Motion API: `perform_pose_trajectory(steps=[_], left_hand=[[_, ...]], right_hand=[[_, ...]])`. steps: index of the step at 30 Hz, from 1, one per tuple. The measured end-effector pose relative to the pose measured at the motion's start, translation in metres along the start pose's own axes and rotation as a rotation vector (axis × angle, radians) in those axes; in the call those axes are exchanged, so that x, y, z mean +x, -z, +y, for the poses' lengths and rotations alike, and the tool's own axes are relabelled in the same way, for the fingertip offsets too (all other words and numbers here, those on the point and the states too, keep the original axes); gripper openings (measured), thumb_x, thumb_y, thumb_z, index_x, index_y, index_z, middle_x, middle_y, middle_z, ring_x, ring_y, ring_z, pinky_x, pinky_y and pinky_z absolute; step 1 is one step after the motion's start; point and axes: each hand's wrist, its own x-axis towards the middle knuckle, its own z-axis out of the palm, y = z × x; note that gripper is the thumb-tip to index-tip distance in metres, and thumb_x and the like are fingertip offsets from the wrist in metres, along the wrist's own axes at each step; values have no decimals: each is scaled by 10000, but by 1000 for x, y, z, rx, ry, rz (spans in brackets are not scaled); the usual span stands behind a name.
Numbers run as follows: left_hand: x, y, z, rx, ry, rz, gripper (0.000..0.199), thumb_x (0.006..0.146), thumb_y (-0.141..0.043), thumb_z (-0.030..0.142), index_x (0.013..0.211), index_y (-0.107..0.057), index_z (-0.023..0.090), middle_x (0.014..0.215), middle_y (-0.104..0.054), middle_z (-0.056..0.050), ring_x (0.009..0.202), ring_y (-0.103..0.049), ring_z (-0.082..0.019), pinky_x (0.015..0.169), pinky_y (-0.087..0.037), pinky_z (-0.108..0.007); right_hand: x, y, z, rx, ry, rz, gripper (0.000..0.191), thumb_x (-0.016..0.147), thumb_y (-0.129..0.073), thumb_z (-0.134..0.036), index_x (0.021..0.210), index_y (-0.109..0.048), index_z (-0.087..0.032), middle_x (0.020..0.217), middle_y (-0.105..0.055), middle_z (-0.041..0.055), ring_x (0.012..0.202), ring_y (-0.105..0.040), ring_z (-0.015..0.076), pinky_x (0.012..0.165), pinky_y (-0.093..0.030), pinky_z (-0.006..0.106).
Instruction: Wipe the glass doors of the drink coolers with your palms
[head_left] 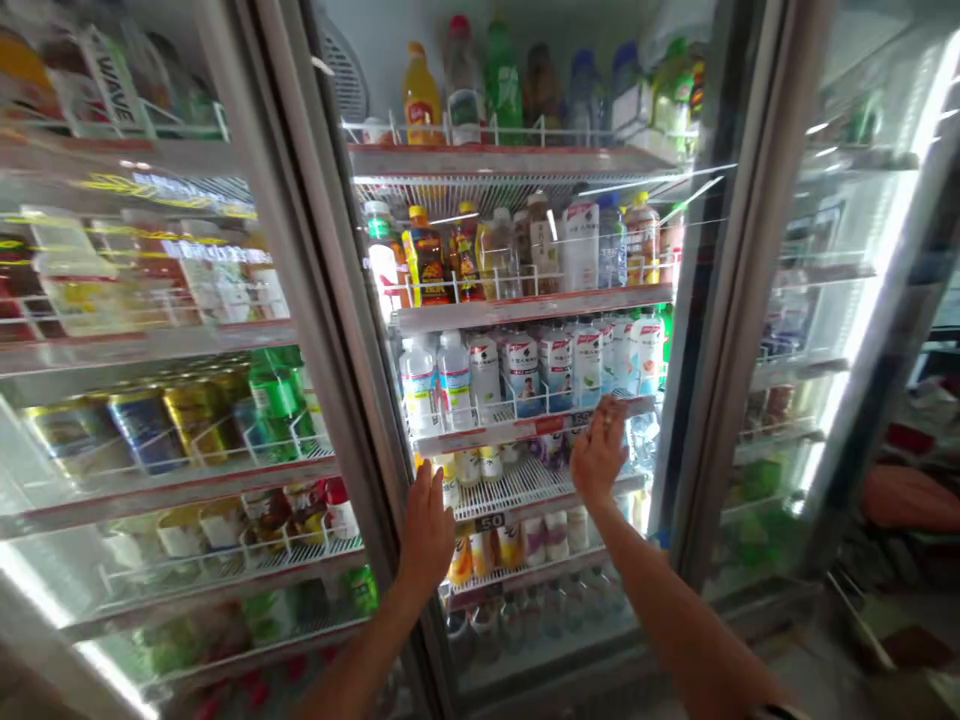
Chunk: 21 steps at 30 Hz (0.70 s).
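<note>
1. Reaching forward, my left hand (427, 535) has its fingers extended and near one another, thumb apart, below the shelf's (491, 433) left end.
2. My right hand's (598, 455) bent fingers overlap that shelf's front edge near its right end; I cannot tell whether they clamp it.
3. Just right of my left fingers, below the shelf, stand small bottles (491, 464).
4. Above my left fingertips are pink-and-blue-labelled bottles (454, 375); white-labelled bottles (556, 368) extend rightward, above my right fingers.
5. Farther up sit yellow-capped bottles (427, 262).
6. Well left of my fingers are cans (196, 412).
</note>
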Motion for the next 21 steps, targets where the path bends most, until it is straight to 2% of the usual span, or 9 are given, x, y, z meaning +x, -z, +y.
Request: perform_pose_trajectory(steps=[1, 3, 7, 10, 13, 16, 18, 19, 21], left_hand=[[0, 1, 1, -16, 6, -5, 626, 851, -336, 104, 1445, -150, 171, 1487, -283, -193, 1399, -232, -256, 1075, -361, -505], [-1, 6, 4, -63, 46, -49, 625, 840, -323, 88, 1439, -154, 147, 1489, -270, -206, 1406, -201, -262, 1083, -345, -520], [-7, 21, 17, -76, 177, -181, 620, 812, -300, 66, 1421, -188, 91, 1475, -300, -210, 1409, -188, -237, 1112, -323, -486], [-12, 28, 24, -1, 265, -261, 613, 796, -342, 84, 1402, -246, 80, 1477, -317, -181, 1407, -202, -209, 1134, -303, -415], [-16, 31, 28, 53, 332, -321, 585, 806, -324, 80, 1390, -277, 67, 1485, -307, -174, 1411, -192, -199, 1140, -281, -394], [-18, 35, 35, 75, 365, -367, 569, 815, -320, 77, 1382, -284, 47, 1486, -300, -185, 1408, -199, -209, 1134, -281, -389], [-18, 37, 42, 82, 382, -389, 569, 816, -336, 85, 1379, -281, 25, 1486, -285, -207, 1403, -216, -230, 1128, -286, -392], [-17, 37, 45, 85, 390, -398, 568, 817, -345, 91, 1377, -282, 17, 1485, -278, -219, 1398, -229, -241, 1124, -291, -393], [-14, 38, 51, 90, 397, -410, 566, 820, -360, 105, 1374, -287, 14, 1480, -279, -232, 1388, -254, -256, 1112, -307, -392]], right_hand=[[4, -1, -4, -4, -44, 14, 566, 876, -352, -225, 1434, -328, -131, 1496, -265, 202, 1355, -284, 340, 998, -306, 563], [-8, -6, -30, 23, 90, -58, 583, 869, -375, -236, 1438, -320, -123, 1499, -269, 193, 1375, -238, 345, 1015, -298, 548], [-80, -3, -88, 136, 705, -393, 584, 812, -445, -171, 1395, -416, -186, 1475, -372, 87, 1401, -194, 300, 1097, -185, 507], [-96, 10, -70, 201, 993, -529, 609, 781, -444, -120, 1383, -431, -211, 1446, -425, 49, 1376, -277, 250, 1112, -153, 498], [-47, 6, -12, 194, 809, -405, 532, 819, -435, -228, 1349, -482, -207, 1456, -406, 79, 1365, -300, 298, 1075, -172, 567], [14, -1, 25, 202, 377, -181, 544, 833, -421, -299, 1346, -494, -136, 1510, -265, 171, 1362, -282, 371, 1001, -214, 602], [29, 2, 20, 199, 236, -140, 603, 813, -425, -270, 1385, -432, -80, 1534, -162, 200, 1386, -205, 393, 983, -226, 600], [25, 5, 8, 194, 257, -170, 623, 801, -432, -262, 1392, -417, -66, 1537, -151, 200, 1393, -179, 397, 990, -231, 595], [2, 11, -26, 182, 474, -290, 624, 780, -442, -262, 1375, -443, -76, 1522, -232, 176, 1392, -182, 387, 1020, -241, 583]])
